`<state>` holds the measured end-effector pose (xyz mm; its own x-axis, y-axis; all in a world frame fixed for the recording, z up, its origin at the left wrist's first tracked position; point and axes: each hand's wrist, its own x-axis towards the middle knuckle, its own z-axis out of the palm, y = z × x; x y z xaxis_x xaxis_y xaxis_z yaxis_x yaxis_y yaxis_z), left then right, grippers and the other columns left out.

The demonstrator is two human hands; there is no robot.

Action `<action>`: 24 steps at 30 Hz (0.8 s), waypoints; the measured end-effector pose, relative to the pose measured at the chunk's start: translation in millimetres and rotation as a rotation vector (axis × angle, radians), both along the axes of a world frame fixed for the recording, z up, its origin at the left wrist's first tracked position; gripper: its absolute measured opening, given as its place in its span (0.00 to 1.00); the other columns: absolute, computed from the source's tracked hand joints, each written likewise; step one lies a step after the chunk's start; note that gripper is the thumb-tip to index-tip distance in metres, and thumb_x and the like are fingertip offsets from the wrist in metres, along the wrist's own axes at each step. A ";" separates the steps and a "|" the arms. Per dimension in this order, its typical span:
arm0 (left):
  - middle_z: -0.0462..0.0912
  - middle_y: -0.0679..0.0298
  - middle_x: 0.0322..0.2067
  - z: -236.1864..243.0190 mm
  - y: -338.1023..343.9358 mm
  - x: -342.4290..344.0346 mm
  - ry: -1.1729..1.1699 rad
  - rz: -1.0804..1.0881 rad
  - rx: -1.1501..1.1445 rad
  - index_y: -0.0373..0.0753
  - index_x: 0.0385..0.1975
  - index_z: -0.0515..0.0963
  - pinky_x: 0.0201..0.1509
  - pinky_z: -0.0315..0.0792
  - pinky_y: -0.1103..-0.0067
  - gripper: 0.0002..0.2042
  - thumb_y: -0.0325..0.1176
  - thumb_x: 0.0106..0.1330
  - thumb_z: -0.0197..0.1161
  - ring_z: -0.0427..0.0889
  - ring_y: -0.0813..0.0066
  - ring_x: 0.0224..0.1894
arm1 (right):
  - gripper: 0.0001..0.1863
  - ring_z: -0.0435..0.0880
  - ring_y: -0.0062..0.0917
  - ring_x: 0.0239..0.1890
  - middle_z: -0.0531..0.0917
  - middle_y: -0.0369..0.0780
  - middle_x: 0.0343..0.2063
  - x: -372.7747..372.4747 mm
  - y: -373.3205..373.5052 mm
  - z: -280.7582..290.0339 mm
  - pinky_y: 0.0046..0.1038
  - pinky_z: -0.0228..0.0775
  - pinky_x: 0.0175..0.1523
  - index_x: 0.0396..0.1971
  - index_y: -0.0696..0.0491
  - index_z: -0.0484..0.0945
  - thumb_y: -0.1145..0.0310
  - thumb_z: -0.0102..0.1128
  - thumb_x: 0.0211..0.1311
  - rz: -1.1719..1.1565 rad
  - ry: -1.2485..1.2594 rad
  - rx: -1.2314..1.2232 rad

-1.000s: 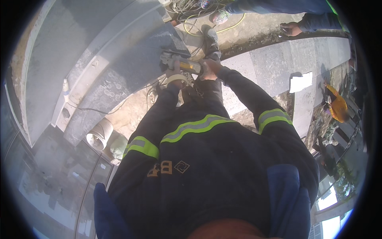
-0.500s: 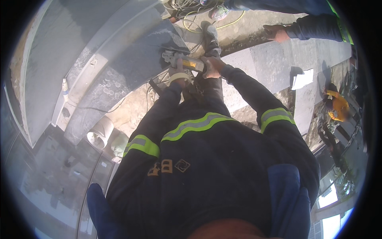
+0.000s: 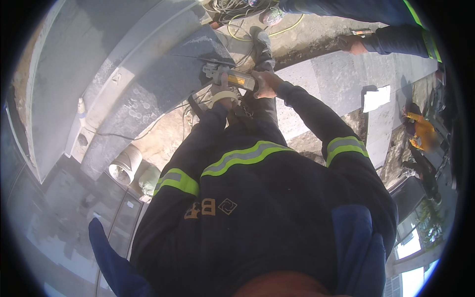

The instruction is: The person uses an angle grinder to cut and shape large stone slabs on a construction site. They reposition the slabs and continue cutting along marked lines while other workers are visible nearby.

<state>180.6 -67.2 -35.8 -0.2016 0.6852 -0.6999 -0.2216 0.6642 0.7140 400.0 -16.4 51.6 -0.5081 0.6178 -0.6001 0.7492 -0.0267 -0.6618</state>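
Observation:
Both of my hands are closed on a grey and yellow angle grinder (image 3: 238, 80). My left hand (image 3: 220, 85) grips near the head end, with a cream tape-like ring (image 3: 225, 97) round that wrist. My right hand (image 3: 265, 84) wraps the rear of the body. The grinder's head is at the edge of a dark grey stone slab (image 3: 148, 84), beside a thin straight line across its surface; whether the disc touches is unclear. A boot (image 3: 261, 42) stands just beyond the tool.
Coiled cables (image 3: 232, 12) lie ahead. A co-worker's hand (image 3: 352, 43) is at upper right; a person in orange (image 3: 423, 128) is farther right. White sheet (image 3: 376, 99) on pale slabs (image 3: 336, 79). A bucket (image 3: 123, 166) and white bottle-shaped object (image 3: 81, 109) are left.
My hands and the grinder have shifted very slightly rightward. The co-worker's hand at upper right moved left, then back a little and down. The person in orange has shifted.

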 end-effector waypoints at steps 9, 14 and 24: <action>0.86 0.55 0.45 22.2 11.6 -3.4 0.015 -0.016 0.006 0.30 0.53 0.76 0.42 0.80 0.67 0.28 0.54 0.72 0.64 0.85 0.64 0.42 | 0.35 0.85 0.49 0.47 0.86 0.53 0.41 -3.9 0.3 -26.0 0.43 0.76 0.50 0.51 0.57 0.75 0.58 0.74 0.40 0.009 0.015 0.031; 0.86 0.56 0.45 30.7 23.9 -8.1 0.057 0.017 -0.206 0.32 0.54 0.77 0.41 0.79 0.65 0.28 0.55 0.72 0.64 0.84 0.65 0.41 | 0.36 0.85 0.49 0.48 0.86 0.53 0.42 -17.0 11.2 -17.6 0.42 0.76 0.51 0.51 0.58 0.75 0.58 0.74 0.39 0.046 -0.098 -0.061; 0.85 0.55 0.44 19.5 6.2 6.7 -0.047 0.023 -0.071 0.33 0.54 0.76 0.40 0.83 0.67 0.28 0.55 0.71 0.65 0.87 0.63 0.40 | 0.35 0.86 0.49 0.45 0.86 0.54 0.39 5.3 -7.1 -15.5 0.42 0.77 0.49 0.51 0.59 0.75 0.59 0.73 0.40 0.003 -0.005 0.043</action>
